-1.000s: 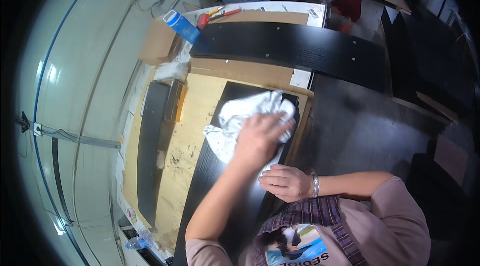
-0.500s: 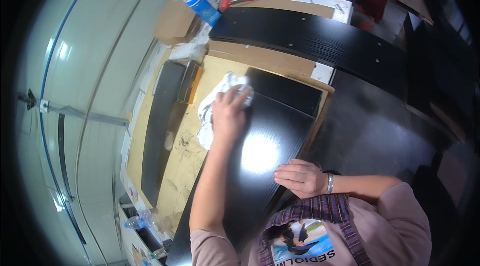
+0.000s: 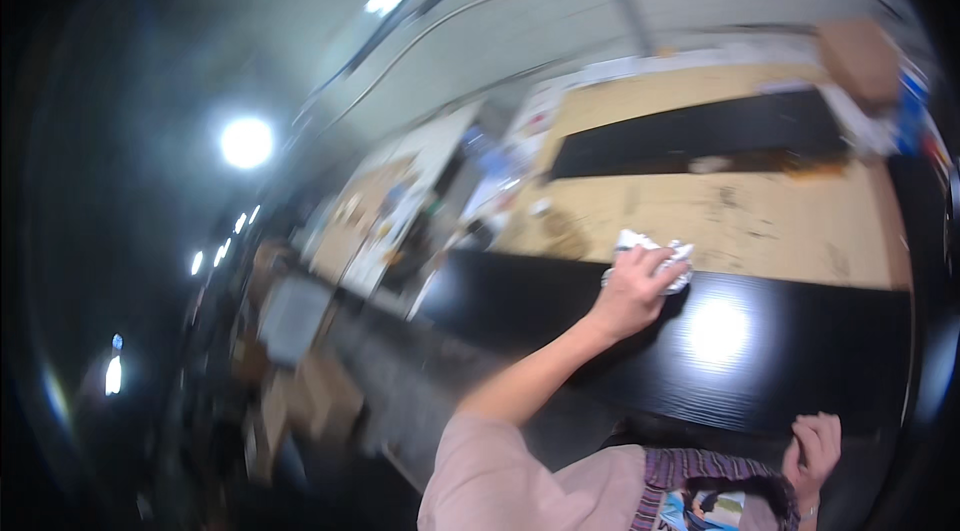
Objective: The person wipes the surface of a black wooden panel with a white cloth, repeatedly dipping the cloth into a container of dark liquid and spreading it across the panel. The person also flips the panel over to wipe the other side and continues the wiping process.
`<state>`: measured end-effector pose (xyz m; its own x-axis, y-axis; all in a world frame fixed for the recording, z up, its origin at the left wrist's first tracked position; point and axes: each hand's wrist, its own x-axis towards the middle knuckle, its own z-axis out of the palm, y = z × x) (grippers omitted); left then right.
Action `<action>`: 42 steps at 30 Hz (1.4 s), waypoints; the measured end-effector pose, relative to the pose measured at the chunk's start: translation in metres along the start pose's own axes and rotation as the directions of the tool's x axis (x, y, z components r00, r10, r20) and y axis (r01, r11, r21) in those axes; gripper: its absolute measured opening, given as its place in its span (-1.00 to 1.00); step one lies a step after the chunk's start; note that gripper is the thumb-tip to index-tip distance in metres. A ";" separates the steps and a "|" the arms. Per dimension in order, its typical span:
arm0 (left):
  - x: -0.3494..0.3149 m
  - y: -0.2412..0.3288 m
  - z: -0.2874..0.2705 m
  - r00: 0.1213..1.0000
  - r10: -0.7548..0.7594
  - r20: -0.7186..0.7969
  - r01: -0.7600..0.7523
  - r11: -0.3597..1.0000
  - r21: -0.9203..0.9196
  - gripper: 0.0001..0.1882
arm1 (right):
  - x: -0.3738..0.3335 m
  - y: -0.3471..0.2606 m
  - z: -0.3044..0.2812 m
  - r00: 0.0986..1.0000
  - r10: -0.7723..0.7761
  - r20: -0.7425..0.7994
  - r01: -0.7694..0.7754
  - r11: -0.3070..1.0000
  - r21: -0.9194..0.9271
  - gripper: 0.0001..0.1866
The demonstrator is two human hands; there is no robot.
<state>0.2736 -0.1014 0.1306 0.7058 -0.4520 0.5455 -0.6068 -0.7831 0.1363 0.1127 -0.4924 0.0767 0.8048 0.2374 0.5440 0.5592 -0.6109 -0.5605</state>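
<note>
A long glossy black panel (image 3: pixel 780 351) lies on a tan workbench (image 3: pixel 740 216). My left hand (image 3: pixel 632 293) is closed on a crumpled white cloth (image 3: pixel 668 259) and presses it onto the panel's far edge. My right hand (image 3: pixel 815 446) rests, fingers curled, on the panel's near edge at the lower right and holds nothing. A bright light reflection (image 3: pixel 718 331) shows on the panel to the right of the cloth. The picture is blurred by head motion.
A second black panel (image 3: pixel 700 136) lies further back on the bench. A cardboard box (image 3: pixel 858 56) and a blue object (image 3: pixel 910 111) sit at the far right. Cluttered benches and boxes (image 3: pixel 300 371) fill the dim room to the left.
The view has swung round sharply, so the bench now runs across the picture. My left hand with the cloth has slid along the panel toward its edge. My right hand stays on the near edge.
</note>
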 end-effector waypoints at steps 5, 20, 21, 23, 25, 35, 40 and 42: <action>-0.008 0.063 0.063 0.884 -0.427 -0.192 0.418 0.904 -0.086 -0.57 | 0.011 0.149 -0.073 0.930 -0.213 0.301 0.201 0.977 0.068 -0.45; 0.109 0.145 0.200 0.842 -0.402 -0.360 0.455 0.887 0.073 -0.86 | 0.144 0.255 -0.078 0.548 -0.617 0.565 0.704 0.705 0.086 -0.04; 0.108 0.144 0.201 0.841 -0.409 -0.355 0.460 0.885 0.070 -0.86 | 0.140 0.258 -0.072 0.570 -0.640 0.516 0.737 0.676 0.024 -0.06; 0.111 0.143 0.203 0.844 -0.409 -0.346 0.456 0.888 0.062 -0.86 | 0.139 0.252 -0.072 0.572 -0.637 0.517 0.749 0.663 -0.012 -0.08; 0.108 0.145 0.198 0.839 -0.408 -0.360 0.464 0.882 0.080 -0.86 | 0.139 0.251 -0.070 0.565 -0.649 0.510 0.770 0.637 -0.041 -0.11; 0.108 0.143 0.197 0.834 -0.489 -0.255 0.515 0.857 0.039 -0.82 | 0.137 0.247 -0.074 0.556 -0.587 0.588 0.768 0.634 -0.093 -0.06; 0.109 0.144 0.196 0.836 -0.491 -0.247 0.518 0.853 0.060 -0.82 | 0.134 0.250 -0.072 0.541 -0.582 0.607 0.793 0.593 -0.139 -0.06; 0.109 0.144 0.197 0.835 -0.487 -0.254 0.517 0.854 0.061 -0.83 | 0.133 0.249 -0.073 0.530 -0.570 0.628 0.802 0.578 -0.152 -0.05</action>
<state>0.3346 -0.3476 0.0470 0.7923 0.1128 0.5995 -0.1310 -0.9283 0.3479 0.3444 -0.6678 0.0555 0.2325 0.9483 0.2159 0.9381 -0.2772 0.2075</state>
